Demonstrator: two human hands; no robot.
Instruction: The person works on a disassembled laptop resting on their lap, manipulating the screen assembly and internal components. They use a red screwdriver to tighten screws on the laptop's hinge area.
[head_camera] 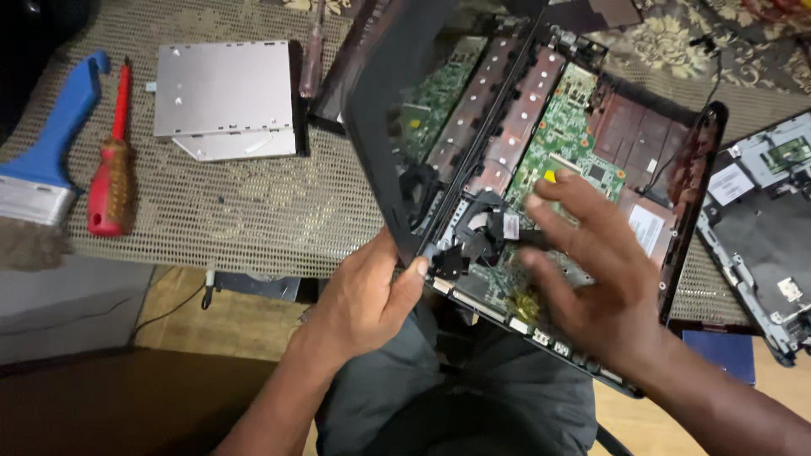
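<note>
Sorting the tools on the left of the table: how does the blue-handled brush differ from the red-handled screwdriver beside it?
The blue-handled brush is broad, with a metal band and bristles at its near end; the red-handled screwdriver is slim, and its red shaft points away. The brush's handle curves at its tip; the screwdriver's is straight with an amber grip section. The brush runs off the picture's left edge; the screwdriver shows whole. Both lie untouched on the mesh table cover.

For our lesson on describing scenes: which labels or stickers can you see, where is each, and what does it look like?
White label: rectangular, on the open laptop base, right of the right hand.
White label: squarish, on the grey panel at far right.
Yellow sticker: small, on the green circuit board.
</note>
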